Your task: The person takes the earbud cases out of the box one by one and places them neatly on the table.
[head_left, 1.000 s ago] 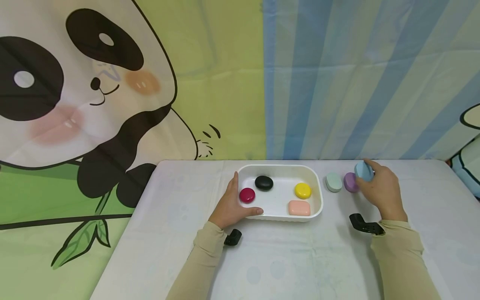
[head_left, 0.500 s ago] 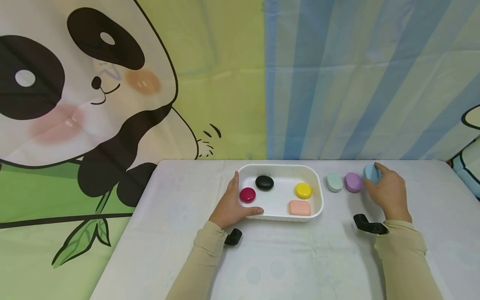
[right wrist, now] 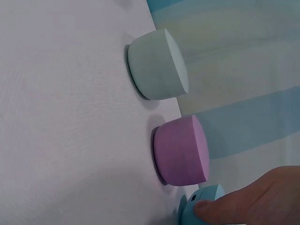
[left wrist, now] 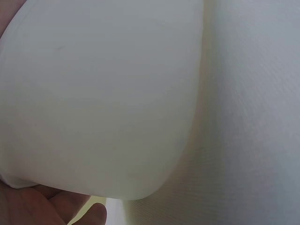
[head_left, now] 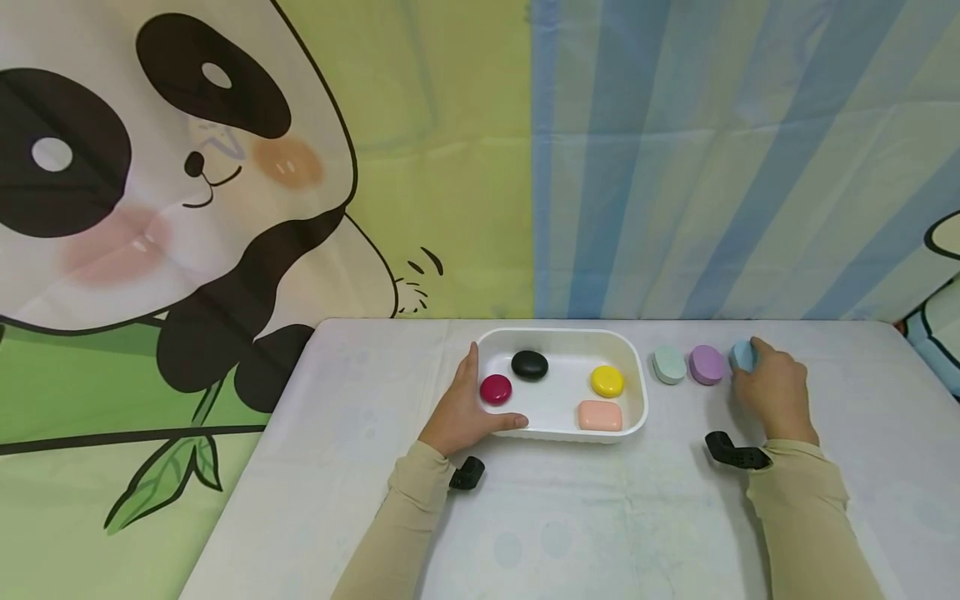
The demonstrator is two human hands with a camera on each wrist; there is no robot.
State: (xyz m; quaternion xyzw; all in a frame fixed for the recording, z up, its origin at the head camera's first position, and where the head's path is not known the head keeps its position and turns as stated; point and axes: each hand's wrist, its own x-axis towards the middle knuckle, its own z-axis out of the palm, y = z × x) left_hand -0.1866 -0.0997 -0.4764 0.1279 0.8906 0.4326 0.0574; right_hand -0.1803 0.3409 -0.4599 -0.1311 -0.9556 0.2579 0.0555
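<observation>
Backdrop: cartoon panda cloth (head_left: 172, 192) at upper left of the head view, blue-striped cloth (head_left: 735, 158) at upper right; no legible writing or brand anywhere.

Surface: white-covered table (head_left: 570, 517), lower centre.

Item 1: white tray (head_left: 636, 392), centre, holding a black case (head_left: 529, 365), red case (head_left: 496, 389), yellow case (head_left: 607, 381) and peach case (head_left: 600, 415). Left hand (head_left: 463, 412) grips its left rim, thumb along the near edge; the left wrist view shows only the tray's outer wall (left wrist: 103, 93).

Item 2: row right of the tray: mint case (head_left: 668, 364), purple case (head_left: 707, 364), blue case (head_left: 742, 356), standing just beside one another. Right hand (head_left: 772, 390) pinches the blue case, partly hiding it. The right wrist view alone shows a small dark hole in the blue case (right wrist: 201, 206).
</observation>
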